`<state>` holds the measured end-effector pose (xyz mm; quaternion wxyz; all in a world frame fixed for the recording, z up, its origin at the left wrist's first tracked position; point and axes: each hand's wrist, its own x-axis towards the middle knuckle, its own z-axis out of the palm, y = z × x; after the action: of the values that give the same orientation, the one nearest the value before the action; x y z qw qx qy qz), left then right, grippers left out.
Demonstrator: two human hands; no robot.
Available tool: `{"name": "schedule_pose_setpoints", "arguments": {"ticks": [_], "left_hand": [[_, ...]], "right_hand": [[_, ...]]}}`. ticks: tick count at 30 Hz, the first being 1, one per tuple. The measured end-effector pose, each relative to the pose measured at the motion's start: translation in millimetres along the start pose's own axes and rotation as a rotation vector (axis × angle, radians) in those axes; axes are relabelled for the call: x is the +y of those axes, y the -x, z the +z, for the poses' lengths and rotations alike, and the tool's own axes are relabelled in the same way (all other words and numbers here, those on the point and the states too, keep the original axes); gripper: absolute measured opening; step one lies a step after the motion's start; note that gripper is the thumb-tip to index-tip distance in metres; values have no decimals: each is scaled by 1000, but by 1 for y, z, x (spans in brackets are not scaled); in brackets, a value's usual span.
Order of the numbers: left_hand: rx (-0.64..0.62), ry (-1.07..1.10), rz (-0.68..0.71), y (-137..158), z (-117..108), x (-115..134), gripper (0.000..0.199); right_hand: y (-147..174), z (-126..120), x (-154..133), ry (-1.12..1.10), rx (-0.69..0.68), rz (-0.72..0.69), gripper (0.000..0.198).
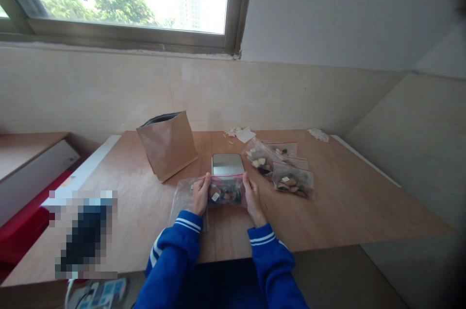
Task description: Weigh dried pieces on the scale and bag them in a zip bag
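My left hand point(200, 196) and my right hand point(252, 199) hold the two ends of a small clear zip bag point(224, 192) with a red seal strip, filled with brown and dark pieces. The bag is held just above the wooden table point(342, 202), in front of a small silver scale point(227, 164). Both thumbs press on the bag's top edge. Empty clear bags point(182, 197) lie under my left hand.
An open brown paper bag point(167, 144) stands at the back left. Several filled zip bags point(284, 168) lie right of the scale. White paper scraps point(240, 133) sit near the wall. A pixelated dark object point(83, 236) lies at the front left.
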<state>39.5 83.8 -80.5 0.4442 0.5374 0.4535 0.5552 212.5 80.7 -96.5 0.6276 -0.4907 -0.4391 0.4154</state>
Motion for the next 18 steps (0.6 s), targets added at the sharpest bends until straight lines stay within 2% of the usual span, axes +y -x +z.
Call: {"name": "schedule_pose_setpoints", "arguments": {"ticks": [3,8,14,18], "left_hand": [[-13,-16,21,-1,1,1,51],[71,-76,88,-3,2,3,45],[81,7,-65,-2,1,5,78],[83,16,-85,-6,-2,-5,84]], "right_hand": [[0,-1,-3,62,-3,-46,54],[0,1,-2,84,8,-62,53],[-3,-1,7,3,14,9,55],[-3,-1,6,-30,-10,7,52]]}}
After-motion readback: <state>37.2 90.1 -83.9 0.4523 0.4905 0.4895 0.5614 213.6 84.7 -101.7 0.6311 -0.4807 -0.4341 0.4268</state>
